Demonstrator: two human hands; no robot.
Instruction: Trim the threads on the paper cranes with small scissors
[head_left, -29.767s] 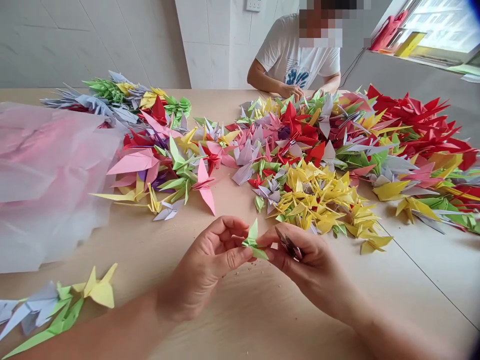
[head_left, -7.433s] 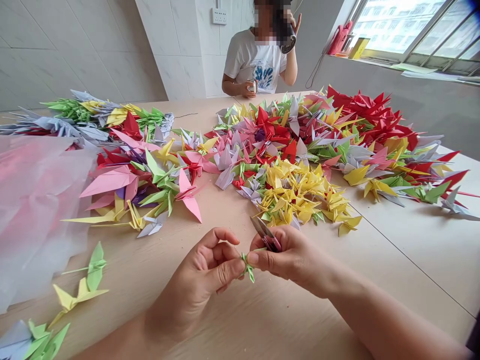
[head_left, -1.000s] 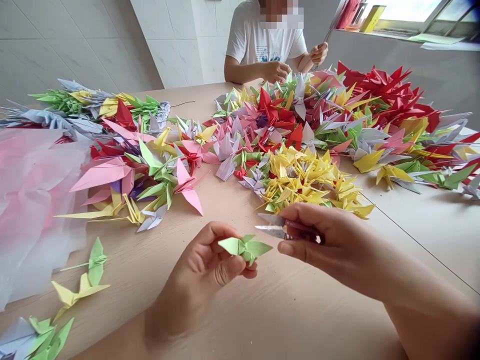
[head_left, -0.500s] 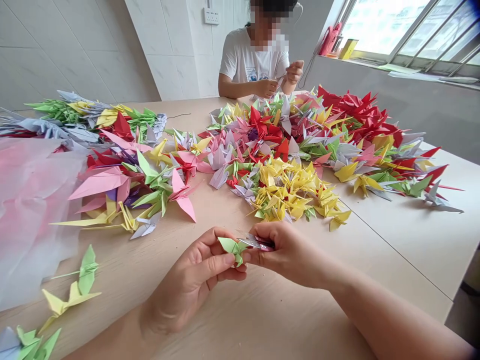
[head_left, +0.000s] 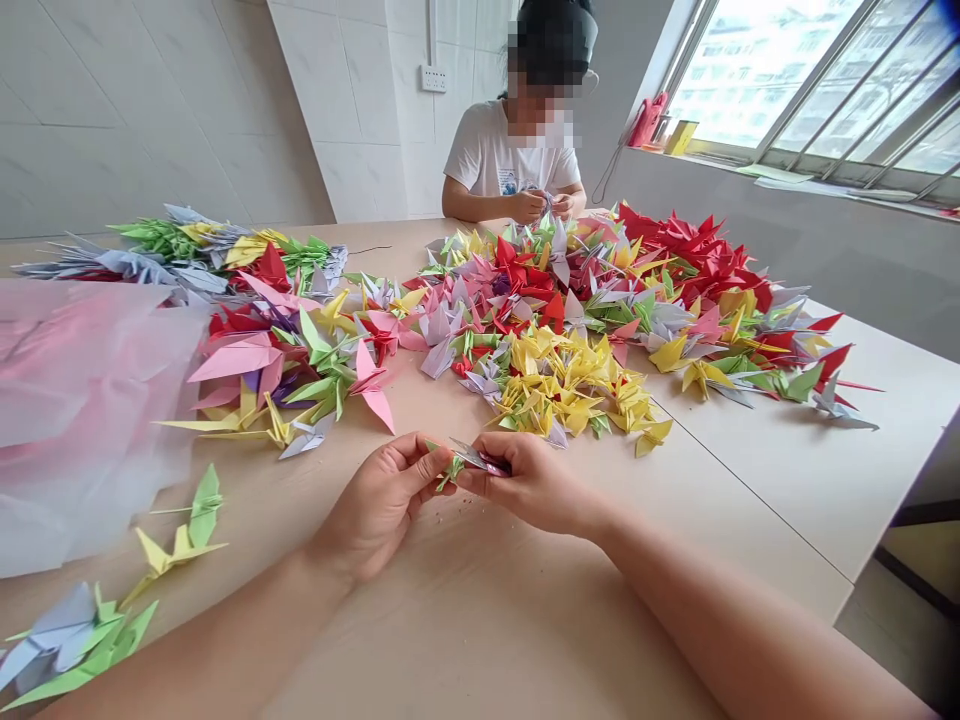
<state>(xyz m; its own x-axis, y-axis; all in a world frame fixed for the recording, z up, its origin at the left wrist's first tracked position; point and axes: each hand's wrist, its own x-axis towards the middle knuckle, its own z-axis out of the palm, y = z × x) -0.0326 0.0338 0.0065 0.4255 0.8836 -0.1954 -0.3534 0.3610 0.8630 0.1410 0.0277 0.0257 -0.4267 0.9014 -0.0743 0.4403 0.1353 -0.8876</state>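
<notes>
My left hand (head_left: 390, 500) pinches a small folded piece of light green paper (head_left: 451, 472) between thumb and fingers, just above the table. Its pointed petals or wings stick out past the fingertips. Close on its right, my right hand (head_left: 536, 480) is closed on a thin silver blade-like tool (head_left: 472, 456) with a pinkish-red part near the grip. The tool's tip points left, at the green paper; whether it touches cannot be made out. Tiny scraps lie on the table under the hands. Beyond them sits a dense cluster of small yellow folded papers (head_left: 574, 385).
Heaps of folded paper cranes in red (head_left: 694, 250), pink, green and lilac cover the table's far half. Translucent plastic sheeting (head_left: 97, 430) lies at left, with a yellow crane (head_left: 176, 555) in front. Across the table (head_left: 750, 500), a person (head_left: 499, 165) works with both hands.
The view has tilted up and shifted. My hands still hold the green paper and the tool, with the paper now turned more edge-on. The other person's hands have come together lower down.
</notes>
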